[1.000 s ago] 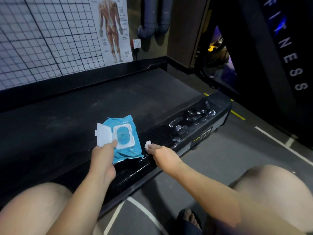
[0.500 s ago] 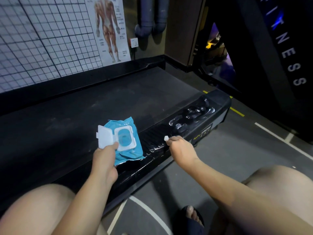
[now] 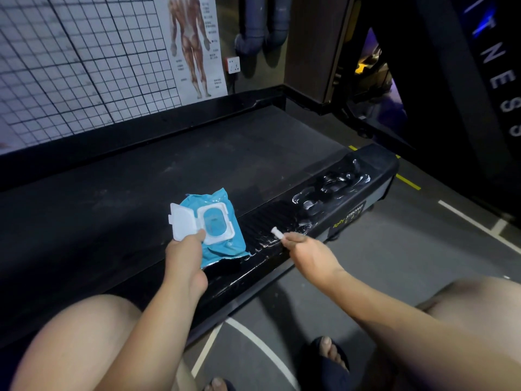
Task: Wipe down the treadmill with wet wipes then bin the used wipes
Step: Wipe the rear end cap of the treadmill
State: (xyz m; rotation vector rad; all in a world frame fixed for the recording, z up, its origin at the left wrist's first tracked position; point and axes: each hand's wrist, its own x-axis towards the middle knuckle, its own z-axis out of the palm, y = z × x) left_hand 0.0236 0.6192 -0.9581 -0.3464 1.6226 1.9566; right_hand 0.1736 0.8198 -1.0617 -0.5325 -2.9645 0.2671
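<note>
On treadmill rail (image 3: 377, 165) I see: left hand (image 3: 184, 258) grips blue wipe pack (image 3: 222, 246), lid flipped open; right hand (image 3: 307, 252), apart, pinches small white wipe (image 3: 277, 232) over wet ribbed strip (image 3: 263, 220).

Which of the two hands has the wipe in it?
The right hand does: it pinches a small white wipe at the treadmill's near side rail. The left hand holds only the blue wipes pack.

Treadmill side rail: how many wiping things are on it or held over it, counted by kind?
Blue wet wipe pack, lid open: 1
Wadded white wipe: 1
Total: 2
</note>
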